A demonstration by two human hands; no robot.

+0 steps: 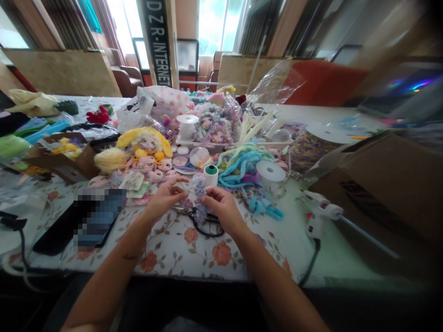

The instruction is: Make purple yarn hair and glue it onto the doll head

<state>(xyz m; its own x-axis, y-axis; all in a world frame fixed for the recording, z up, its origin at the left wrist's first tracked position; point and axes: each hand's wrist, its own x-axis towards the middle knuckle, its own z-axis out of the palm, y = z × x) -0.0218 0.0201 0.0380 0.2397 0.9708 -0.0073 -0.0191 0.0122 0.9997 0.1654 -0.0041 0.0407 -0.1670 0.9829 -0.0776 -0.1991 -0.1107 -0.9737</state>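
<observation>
My left hand (pixel 165 197) and my right hand (pixel 223 207) meet over the flowered tablecloth (pixel 207 253), both pinching a small tuft of pale lilac doll hair (pixel 198 191) held upright between them. A thread spool with a green top (pixel 211 175) stands just behind the tuft. Black scissors (pixel 207 223) lie on the cloth under my right hand. Several pink doll faces (pixel 157 166) lie in a heap beyond my left hand, beside a doll with yellow hair (pixel 145 140).
A white glue gun (pixel 318 214) lies to the right near a brown cardboard box (pixel 391 184). Blue and purple yarn strands (pixel 242 168) and a white ribbon roll (pixel 270 173) sit behind my hands. A dark phone (pixel 93 221) lies at the left.
</observation>
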